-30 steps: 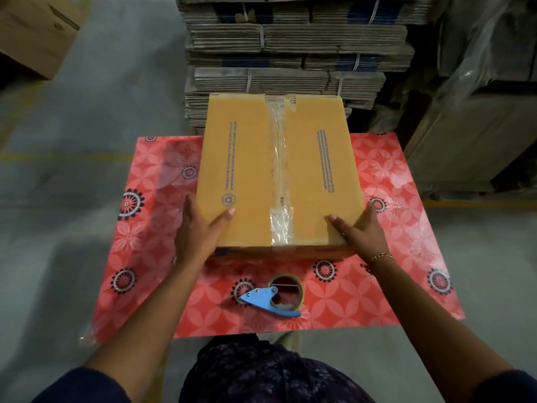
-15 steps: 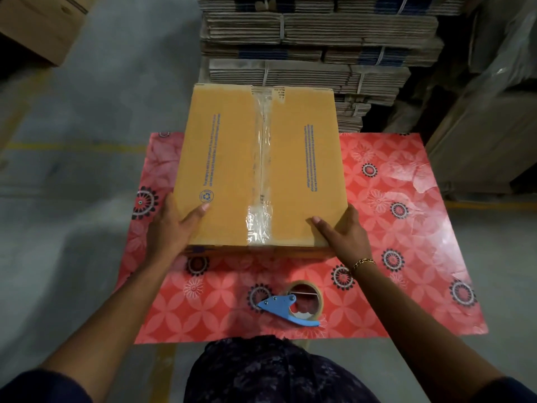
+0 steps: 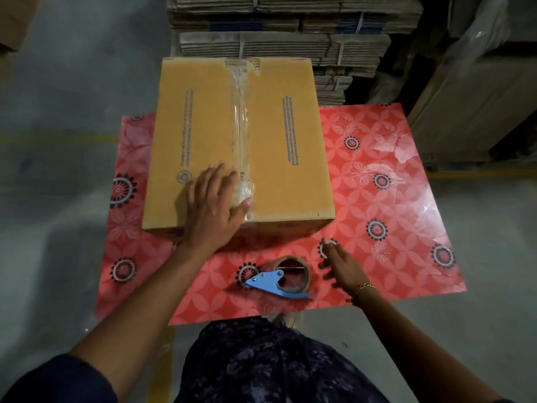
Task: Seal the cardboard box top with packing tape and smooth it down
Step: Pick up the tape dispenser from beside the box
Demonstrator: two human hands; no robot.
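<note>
A closed brown cardboard box (image 3: 287, 158) stands on a red patterned table (image 3: 377, 228). A strip of clear packing tape (image 3: 241, 123) runs along its centre seam from the far edge to the near edge. My left hand (image 3: 215, 210) lies flat on the box top near the front edge, fingers spread, fingertips on the tape. My right hand (image 3: 340, 266) hovers just above the table, fingers apart, right beside a roll of tape in a blue dispenser (image 3: 286, 279) that lies in front of the box.
Bundled stacks of flat cardboard (image 3: 284, 33) rise behind the table. Large wrapped cartons (image 3: 476, 106) stand at the right. Another box corner (image 3: 14, 21) shows at the top left. Grey concrete floor surrounds the table.
Both hands let go of the box's front corners. My left hand moved onto the top beside the tape. My right hand dropped to the table next to the tape dispenser.
</note>
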